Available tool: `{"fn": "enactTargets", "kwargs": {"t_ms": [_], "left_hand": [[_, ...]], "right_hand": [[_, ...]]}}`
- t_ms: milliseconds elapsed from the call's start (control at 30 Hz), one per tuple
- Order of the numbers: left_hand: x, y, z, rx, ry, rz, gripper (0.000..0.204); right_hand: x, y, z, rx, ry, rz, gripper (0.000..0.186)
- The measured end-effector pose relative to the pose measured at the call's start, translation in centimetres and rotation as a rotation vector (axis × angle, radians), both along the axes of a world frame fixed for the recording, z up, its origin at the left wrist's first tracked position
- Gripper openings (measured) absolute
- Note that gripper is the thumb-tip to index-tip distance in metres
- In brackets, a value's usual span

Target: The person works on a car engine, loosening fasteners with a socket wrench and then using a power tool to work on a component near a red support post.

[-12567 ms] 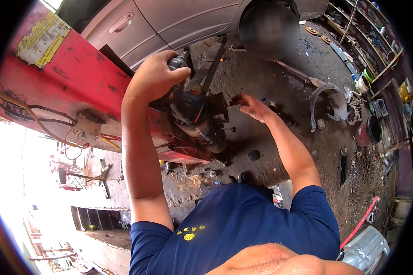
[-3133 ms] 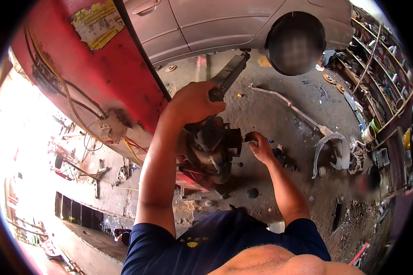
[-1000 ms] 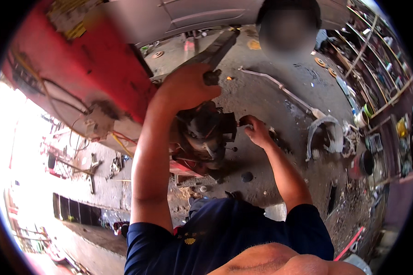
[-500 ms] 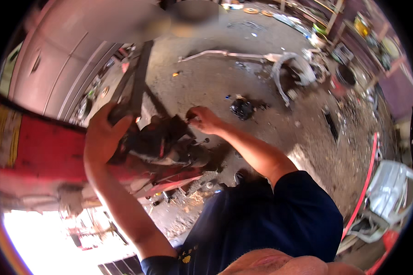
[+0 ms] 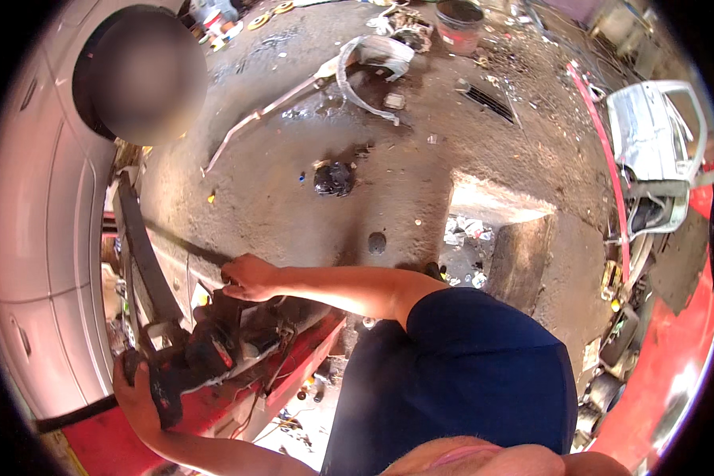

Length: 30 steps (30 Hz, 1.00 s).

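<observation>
My left hand curls round a dark, rounded piece at the lower left, thumb and fingers on opposite sides. Beside it, a black elongated part lies on the red surface. Farther right, my right hand is closed above the cluster, with its fingertips together at a small dark thing I cannot make out. Between the hands sit black, grimy parts, one with a red patch. Their kind is unclear.
A pale car body stands at the left, beside a dark beam. On the floor are a black bundle, a curved silvery part and a bucket. A rectangular pit opens right; a car door stands beyond.
The view has swung right, so car and bench now appear farther left and the floor pit shows. Both hands stay by the dark parts; my right hand appears lower and farther left.
</observation>
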<state>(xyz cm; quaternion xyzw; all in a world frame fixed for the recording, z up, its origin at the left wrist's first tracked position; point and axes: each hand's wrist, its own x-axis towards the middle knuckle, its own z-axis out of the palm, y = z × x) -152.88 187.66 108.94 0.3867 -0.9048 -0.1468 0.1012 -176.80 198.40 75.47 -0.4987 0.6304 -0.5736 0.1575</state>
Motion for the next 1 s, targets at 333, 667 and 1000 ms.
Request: {"fn": "enactTargets", "kwargs": {"t_ms": [333, 667, 1000], "left_hand": [[-1.1, -0.4, -0.7, 0.132, 0.043, 0.048, 0.054], [-4.5, 3.4, -0.1, 0.006, -0.006, 0.063, 0.056], [-1.0, 1.2, -1.8, -0.007, 0.213, -0.094, 0.052]], "right_hand": [[0.0, 0.9, -0.7, 0.028, 0.023, -0.078, 0.042], [-1.5, 1.1, 0.7, 0.118, 0.001, -0.014, 0.047], [-0.9, -0.4, -1.7, -0.054, 0.054, 0.075, 0.029]]}}
